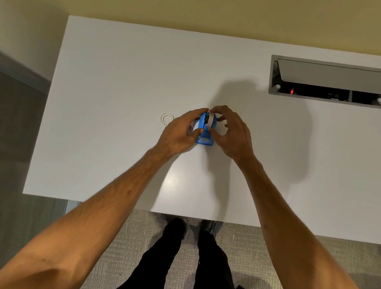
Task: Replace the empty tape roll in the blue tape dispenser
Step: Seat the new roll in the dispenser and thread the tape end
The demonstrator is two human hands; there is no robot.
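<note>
The blue tape dispenser (205, 134) stands on the white table (120, 92), its cutter end toward me. A tape roll (209, 120) sits upright in its cradle. My left hand (181, 132) grips the dispenser's left side, thumb on the near part, fingers at the far end. My right hand (232, 132) pinches the tape roll from the right, fingertips on its top, thumb low by the dispenser. A clear empty tape ring (167, 118) lies flat on the table just left of my left hand.
An open grey cable hatch (331, 81) is set into the table at the far right. The table's near edge runs just above my legs and shoes. A wall lies behind the table, and carpet below.
</note>
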